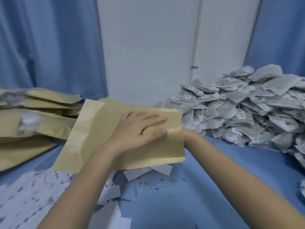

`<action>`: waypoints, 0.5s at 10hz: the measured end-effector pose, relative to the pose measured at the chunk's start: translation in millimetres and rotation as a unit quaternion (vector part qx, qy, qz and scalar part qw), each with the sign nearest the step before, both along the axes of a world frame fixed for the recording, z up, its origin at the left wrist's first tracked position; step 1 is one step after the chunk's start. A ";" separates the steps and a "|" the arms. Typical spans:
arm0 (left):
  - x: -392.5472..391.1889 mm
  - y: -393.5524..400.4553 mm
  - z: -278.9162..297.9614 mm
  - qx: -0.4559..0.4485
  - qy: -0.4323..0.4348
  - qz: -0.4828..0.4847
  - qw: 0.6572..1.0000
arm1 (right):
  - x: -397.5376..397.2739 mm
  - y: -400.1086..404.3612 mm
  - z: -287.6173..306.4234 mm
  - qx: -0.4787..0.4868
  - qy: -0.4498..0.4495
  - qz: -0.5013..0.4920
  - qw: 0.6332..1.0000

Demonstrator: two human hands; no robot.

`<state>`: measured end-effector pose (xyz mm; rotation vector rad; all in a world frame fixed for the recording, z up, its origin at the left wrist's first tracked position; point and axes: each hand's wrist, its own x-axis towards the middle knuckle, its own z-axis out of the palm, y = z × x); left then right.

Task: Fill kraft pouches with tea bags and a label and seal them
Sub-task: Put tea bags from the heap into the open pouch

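Note:
I hold a flat kraft pouch (99, 129) slanted above the blue table in the middle of the head view, its open edge to the right. My left hand (137, 129) lies on the pouch's front face with fingers and thumb stretched out towards that edge. My right forearm reaches in from the lower right. Its wrist (189, 138) meets the pouch's right edge, and the hand itself is hidden behind or inside the pouch. A big heap of grey-green tea bags (247, 109) lies to the right. White printed labels (33, 195) are strewn at the lower left.
A stack of kraft pouches (33, 116) lies on its side at the left, one with a clear window. Loose white slips (148, 172) and tea crumbs lie under the held pouch on the blue table (214, 179). Blue curtains and a white wall stand behind.

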<state>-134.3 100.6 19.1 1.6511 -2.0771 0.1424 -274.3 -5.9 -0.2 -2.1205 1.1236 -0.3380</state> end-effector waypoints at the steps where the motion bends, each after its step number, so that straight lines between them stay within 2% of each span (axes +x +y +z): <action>1: 40.0 12.5 -17.7 -0.004 0.032 0.042 0.999 | 46.5 19.3 -10.1 0.061 -0.040 -0.010 0.997; 2: 73.7 22.0 -40.7 0.011 0.162 0.021 0.986 | 80.3 39.7 -20.5 0.115 -0.046 0.088 0.988; 3: 90.9 23.7 -64.8 0.054 0.238 0.030 0.969 | 94.3 40.2 -33.9 0.096 -0.060 0.162 0.980; 4: 97.4 19.8 -75.4 0.057 0.246 0.038 0.967 | 79.3 32.9 -49.3 0.008 -0.123 0.139 0.983; 5: 104.9 15.6 -76.2 0.051 0.264 0.034 0.963 | 43.0 15.0 -65.9 -0.041 -0.234 -0.004 0.971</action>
